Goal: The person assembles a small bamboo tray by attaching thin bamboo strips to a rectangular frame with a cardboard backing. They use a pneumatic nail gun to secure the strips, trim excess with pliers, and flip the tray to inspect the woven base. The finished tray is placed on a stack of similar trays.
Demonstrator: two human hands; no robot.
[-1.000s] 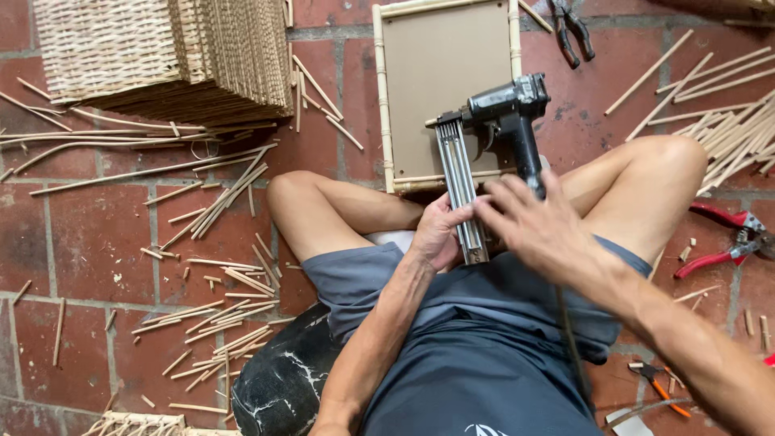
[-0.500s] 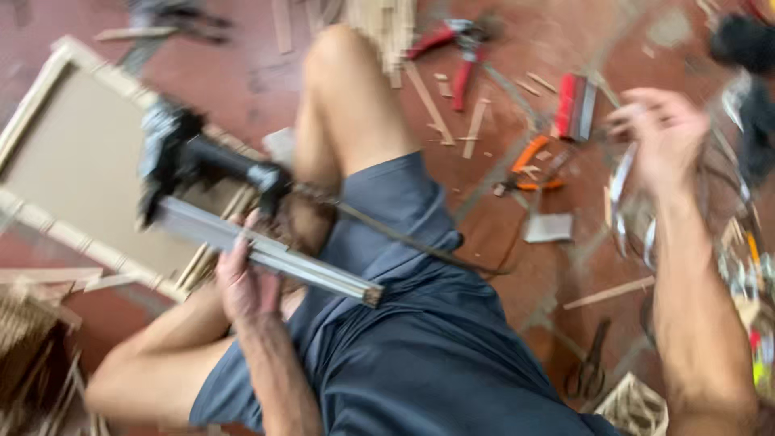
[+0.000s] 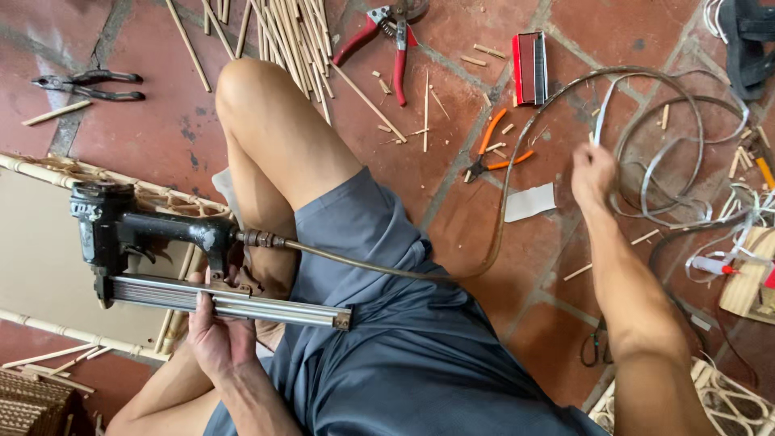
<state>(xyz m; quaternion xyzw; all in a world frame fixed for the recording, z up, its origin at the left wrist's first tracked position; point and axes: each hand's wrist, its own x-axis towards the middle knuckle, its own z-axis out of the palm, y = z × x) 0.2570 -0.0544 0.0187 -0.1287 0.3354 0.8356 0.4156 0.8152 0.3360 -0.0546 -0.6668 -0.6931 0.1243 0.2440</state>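
Black nail gun [image 3: 161, 250] is lying across the lap, its silver magazine being gripped by the left hand [image 3: 216, 333], while well off to the side the right hand [image 3: 595, 171] is pinching a coiled grey strip [image 3: 646, 145] over the brick floor [image 3: 161, 137].

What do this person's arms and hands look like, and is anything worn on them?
Both arms are bare, no sleeves in view. The left hand and right hand wear no gloves, and no watch, ring or band shows on either wrist.
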